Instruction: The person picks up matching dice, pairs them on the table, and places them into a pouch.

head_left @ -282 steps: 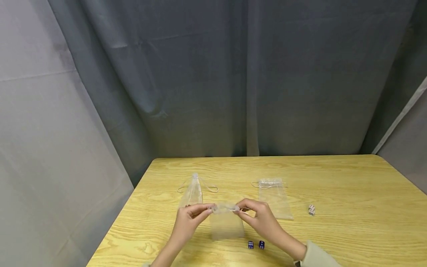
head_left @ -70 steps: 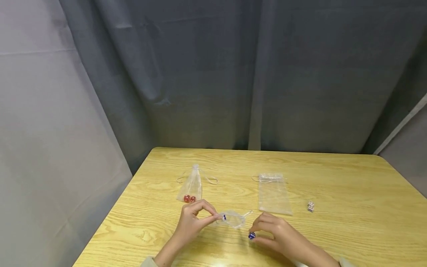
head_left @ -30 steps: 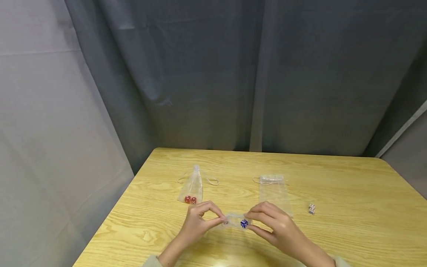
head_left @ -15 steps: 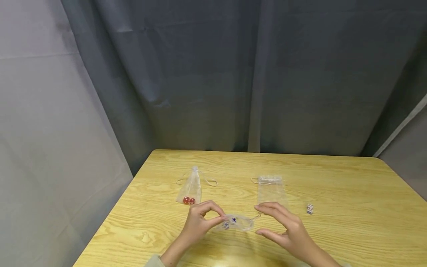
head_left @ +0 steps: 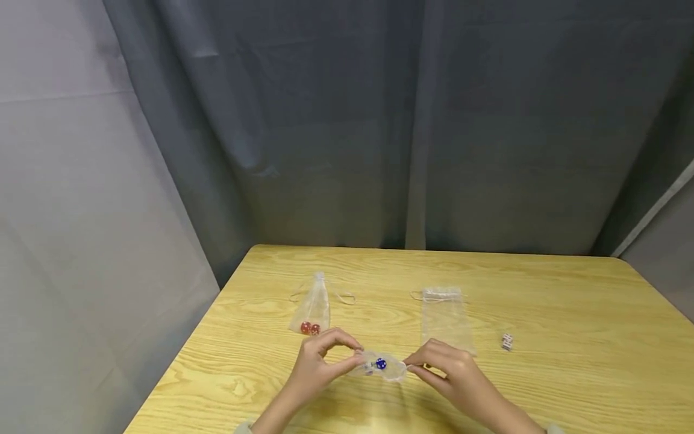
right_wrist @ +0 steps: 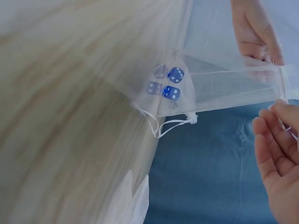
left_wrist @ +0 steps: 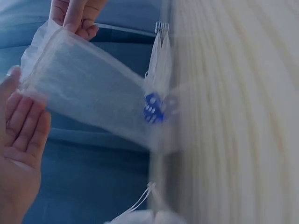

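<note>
White sheer fabric forms the drawstring bag (left_wrist: 93, 84), held by its mouth above the worktop (head_left: 542, 307) between the left hand (head_left: 321, 360) and the right hand (head_left: 454, 372). Each grip pinches one side of the rim between thumb and fingers. The cloth should prove very light, limp and somewhat slick, more liable to collapse or snag than to break; it is best taken by the rim, at opposite sides, to spread the opening. Its load, two blue dice (right_wrist: 172, 92), is presumably hard, smooth and of little weight, yet enough to draw the lower end straight.

Views compared: the head view looks down into the mouth, showing one die plainly and a second only faintly. The right wrist view, from the side, resolves both at the bottom of the bag, beside paler reflections (right_wrist: 153, 87). The head view best sets out the layout beyond: a gathered bag (head_left: 314, 307) containing red dice (head_left: 306, 327), a flat bag (head_left: 446, 322), and white dice (head_left: 506, 342) farther right. Whether the held bag's base touches the worktop cannot be told.
</note>
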Motion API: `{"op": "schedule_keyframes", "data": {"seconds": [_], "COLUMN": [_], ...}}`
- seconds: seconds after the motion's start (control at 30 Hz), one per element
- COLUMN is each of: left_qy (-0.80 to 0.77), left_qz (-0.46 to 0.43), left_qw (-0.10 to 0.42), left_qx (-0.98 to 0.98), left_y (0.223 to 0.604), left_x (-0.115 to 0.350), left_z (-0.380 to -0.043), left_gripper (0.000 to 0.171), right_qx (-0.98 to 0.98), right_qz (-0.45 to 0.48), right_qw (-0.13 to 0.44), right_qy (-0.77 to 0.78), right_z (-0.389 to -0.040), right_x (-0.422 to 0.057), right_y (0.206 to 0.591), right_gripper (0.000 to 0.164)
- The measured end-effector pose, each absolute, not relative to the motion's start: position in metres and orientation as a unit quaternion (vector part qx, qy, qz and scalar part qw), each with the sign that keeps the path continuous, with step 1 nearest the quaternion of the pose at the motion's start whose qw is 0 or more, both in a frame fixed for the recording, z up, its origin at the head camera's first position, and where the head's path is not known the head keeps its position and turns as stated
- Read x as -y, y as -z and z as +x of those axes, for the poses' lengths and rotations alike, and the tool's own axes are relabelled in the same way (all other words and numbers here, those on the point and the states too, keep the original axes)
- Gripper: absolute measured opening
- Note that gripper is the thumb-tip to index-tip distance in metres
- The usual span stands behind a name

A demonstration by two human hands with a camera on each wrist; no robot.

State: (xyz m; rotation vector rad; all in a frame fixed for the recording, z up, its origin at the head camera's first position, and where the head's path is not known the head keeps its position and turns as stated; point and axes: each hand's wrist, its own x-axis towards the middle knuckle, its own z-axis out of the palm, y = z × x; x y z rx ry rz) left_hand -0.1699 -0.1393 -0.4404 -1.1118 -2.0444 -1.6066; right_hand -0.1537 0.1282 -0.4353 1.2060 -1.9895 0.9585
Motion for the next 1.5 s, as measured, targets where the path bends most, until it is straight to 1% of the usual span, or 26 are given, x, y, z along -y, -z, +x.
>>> {"op": "schedule_keyframes", "data": {"seconds": [0.07, 0.13, 0.23, 0.3, 0.37, 0.47, 0.53, 0.67, 0.8, 0.87, 1.0, 1.1, 1.17, 1.37, 1.5], "left_qy": [0.55, 0.532, 0.49, 0.467, 0.459, 0.451, 0.441, 0.417, 0.427, 0.437, 0.437, 0.426, 0.418, 0.383, 0.372], "left_qz": [-0.375, -0.363, -0.321, -0.283, -0.241, -0.211, -0.21, -0.223, -0.217, -0.213, -0.244, -0.273, -0.277, -0.299, -0.303], "left_qw": [0.172, 0.206, 0.26, 0.282, 0.278, 0.272, 0.274, 0.285, 0.264, 0.238, 0.203, 0.186, 0.176, 0.223, 0.242], "left_qx": [0.726, 0.737, 0.768, 0.789, 0.808, 0.824, 0.828, 0.834, 0.837, 0.841, 0.841, 0.842, 0.847, 0.845, 0.843], "left_y": [0.437, 0.434, 0.429, 0.428, 0.427, 0.428, 0.429, 0.432, 0.432, 0.43, 0.425, 0.421, 0.418, 0.415, 0.416], "left_x": [0.144, 0.148, 0.151, 0.15, 0.148, 0.142, 0.137, 0.133, 0.14, 0.146, 0.159, 0.168, 0.171, 0.177, 0.18], "left_z": [-0.166, -0.162, -0.151, -0.14, -0.128, -0.117, -0.115, -0.119, -0.123, -0.124, -0.134, -0.142, -0.144, -0.15, -0.153], "left_gripper": [0.025, 0.034, 0.042, 0.045, 0.047, 0.043, 0.036, 0.016, 0.003, 0.003, 0.003, 0.004, 0.005, 0.004, 0.005], "right_qx": [0.75, 0.748, 0.746, 0.745, 0.745, 0.744, 0.743, 0.739, 0.749, 0.764, 0.786, 0.783, 0.784, 0.785, 0.781], "right_qz": [0.456, 0.456, 0.456, 0.456, 0.457, 0.459, 0.461, 0.469, 0.46, 0.438, 0.396, 0.386, 0.377, 0.359, 0.352], "right_qw": [0.306, 0.305, 0.305, 0.305, 0.304, 0.304, 0.302, 0.297, 0.285, 0.28, 0.278, 0.295, 0.303, 0.325, 0.339], "right_qy": [-0.368, -0.373, -0.378, -0.379, -0.379, -0.38, -0.38, -0.381, -0.383, -0.382, -0.386, -0.389, -0.389, -0.386, -0.39], "right_z": [-0.153, -0.152, -0.152, -0.152, -0.151, -0.152, -0.152, -0.152, -0.15, -0.149, -0.148, -0.148, -0.148, -0.145, -0.144], "right_x": [-0.127, -0.126, -0.125, -0.124, -0.124, -0.123, -0.122, -0.119, -0.118, -0.12, -0.124, -0.127, -0.128, -0.135, -0.141], "right_y": [0.435, 0.435, 0.434, 0.434, 0.433, 0.433, 0.433, 0.433, 0.434, 0.434, 0.429, 0.427, 0.427, 0.427, 0.427], "right_gripper": [0.009, 0.008, 0.009, 0.011, 0.014, 0.017, 0.017, 0.011, 0.014, 0.021, 0.032, 0.036, 0.036, 0.035, 0.039]}}
